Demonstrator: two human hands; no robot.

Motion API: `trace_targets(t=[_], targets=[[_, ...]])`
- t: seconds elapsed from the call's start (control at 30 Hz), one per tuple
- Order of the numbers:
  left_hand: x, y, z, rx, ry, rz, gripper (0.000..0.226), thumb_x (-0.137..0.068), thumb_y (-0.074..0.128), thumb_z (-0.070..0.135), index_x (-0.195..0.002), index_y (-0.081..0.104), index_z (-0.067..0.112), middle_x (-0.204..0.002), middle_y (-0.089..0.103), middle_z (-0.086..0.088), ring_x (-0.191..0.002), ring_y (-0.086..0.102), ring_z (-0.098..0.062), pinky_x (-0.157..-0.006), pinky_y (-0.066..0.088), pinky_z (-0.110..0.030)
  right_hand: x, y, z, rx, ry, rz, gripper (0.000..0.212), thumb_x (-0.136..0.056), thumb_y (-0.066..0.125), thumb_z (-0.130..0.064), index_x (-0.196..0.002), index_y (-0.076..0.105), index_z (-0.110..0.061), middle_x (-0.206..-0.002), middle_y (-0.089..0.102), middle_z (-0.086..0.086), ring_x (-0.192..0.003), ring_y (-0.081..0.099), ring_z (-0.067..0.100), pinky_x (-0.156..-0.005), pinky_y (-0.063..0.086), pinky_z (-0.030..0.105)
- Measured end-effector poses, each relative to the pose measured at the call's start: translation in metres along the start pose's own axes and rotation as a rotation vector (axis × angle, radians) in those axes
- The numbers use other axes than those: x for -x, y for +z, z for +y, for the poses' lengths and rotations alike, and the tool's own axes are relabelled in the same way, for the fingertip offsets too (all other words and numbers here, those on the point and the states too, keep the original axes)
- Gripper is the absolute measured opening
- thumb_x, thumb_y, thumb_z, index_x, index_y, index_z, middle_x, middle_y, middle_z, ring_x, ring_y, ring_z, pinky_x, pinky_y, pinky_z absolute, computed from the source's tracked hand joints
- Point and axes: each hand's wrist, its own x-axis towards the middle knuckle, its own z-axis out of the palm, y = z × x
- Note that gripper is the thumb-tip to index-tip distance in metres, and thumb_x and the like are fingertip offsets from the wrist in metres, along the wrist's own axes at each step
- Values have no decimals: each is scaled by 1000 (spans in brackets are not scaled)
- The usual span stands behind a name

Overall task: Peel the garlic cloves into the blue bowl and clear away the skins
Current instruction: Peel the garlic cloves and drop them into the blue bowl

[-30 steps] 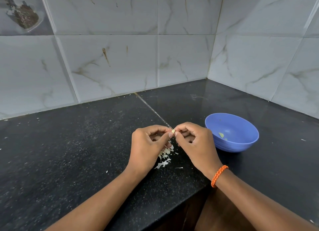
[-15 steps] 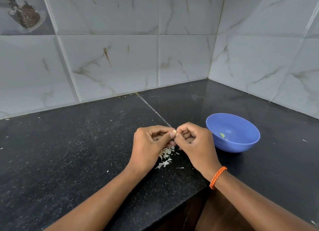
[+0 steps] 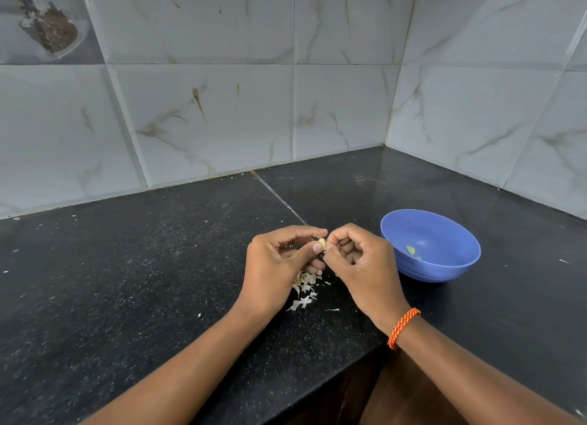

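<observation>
A black speckled stone worktop (image 3: 133, 266) runs into a corner of pale grey marble-patterned wall tiles (image 3: 203, 113); both forearms reach in over its near edge. To the right of the hands, close by but not touching them, sits a round blue plastic bowl (image 3: 444, 270), holding a small pale green scrap low on its inner wall. The left hand (image 3: 273, 272) and right hand (image 3: 362, 266) meet above the worktop, fingers curled, each grip closed on the same small pale garlic clove (image 3: 322, 243), pinched between thumb and fingertips at the point where the hands touch. The right wrist carries a braided orange cord bracelet (image 3: 402, 327). Directly beneath the two hands, partly hidden by the left one, lies a loose heap of whitish papery garlic skins (image 3: 305, 293) on the worktop, with a few stray slivers just toward the person from it.
</observation>
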Motion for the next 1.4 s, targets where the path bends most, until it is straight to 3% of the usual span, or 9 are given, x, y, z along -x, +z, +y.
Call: trace_targets(t=[0.37, 0.5, 0.7, 0.83, 1.13, 1.4], targets=[[3, 2, -3, -171, 46, 68, 20, -97, 78, 1, -114, 85, 9, -104, 85, 0, -97, 83, -17, -90, 67, -39, 2, 3, 2, 211, -158, 40, 19, -85, 81, -3, -82, 67, -16, -75, 61, -8, -65, 56, 18, -56, 48, 25], [3, 3, 0, -103, 25, 55, 21, -94, 83, 5, -115, 84, 5, -104, 85, -4, -98, 83, -21, -92, 66, -40, 2, 2, 3, 203, -173, 40, 18, -87, 81, -4, -83, 68, -16, -75, 61, -9, -65, 56, 17, -57, 46, 23], [2, 2, 1, 54, -65, 30, 18, -96, 78, 2, -113, 82, 0, -100, 84, -15, -95, 83, -32, -88, 68, -37, 3, 2, 0, 117, -138, 18, 15, -88, 78, -4, -84, 70, -16, -76, 65, -9, -67, 58, 17, -58, 48, 19], [3, 1, 3, 98, -104, 23, 18, -100, 74, 3, -116, 81, 2, -98, 83, -17, -94, 83, -31, -86, 68, -35, 2, 2, 0, 36, -67, 52, 13, -92, 75, -4, -86, 72, -14, -79, 68, -7, -71, 62, 20, -60, 54, 33], [1, -2, 2, 113, -132, 39, 19, -99, 75, 4, -116, 82, 5, -100, 83, -16, -93, 82, -31, -83, 67, -29, 1, 1, 7, 44, 17, 59, 15, -103, 64, -11, -95, 70, -22, -89, 68, -10, -79, 65, 21, -62, 58, 49], [-2, -6, 2, 61, -85, 91, 23, -99, 75, 1, -119, 81, 10, -101, 79, -23, -81, 78, -30, -71, 63, -29, 1, 0, 10, 59, 40, 42, 22, -103, 60, -11, -95, 75, -25, -86, 71, -11, -77, 66, 18, -65, 59, 44]])
